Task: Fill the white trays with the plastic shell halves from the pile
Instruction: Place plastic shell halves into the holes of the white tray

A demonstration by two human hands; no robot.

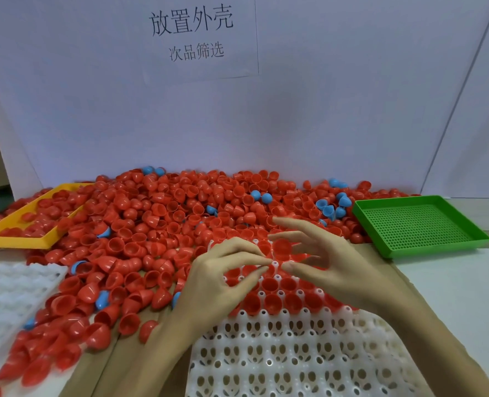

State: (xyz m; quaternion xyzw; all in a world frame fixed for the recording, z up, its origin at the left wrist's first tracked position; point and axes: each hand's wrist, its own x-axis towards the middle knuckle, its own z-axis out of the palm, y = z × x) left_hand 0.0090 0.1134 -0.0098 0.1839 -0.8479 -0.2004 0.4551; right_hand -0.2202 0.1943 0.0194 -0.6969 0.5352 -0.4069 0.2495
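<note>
Two bare forearms enter from the frame's lower edge, one at about 7 o'clock, the other at about 5 o'clock, each ending in an ungloved hand. The left hand (217,279) and the right hand (320,265) show slender fingers with short, unpainted nails. Both forearms are uncovered as far as the frame's edge, and both wrists and all the fingers are bare.
</note>
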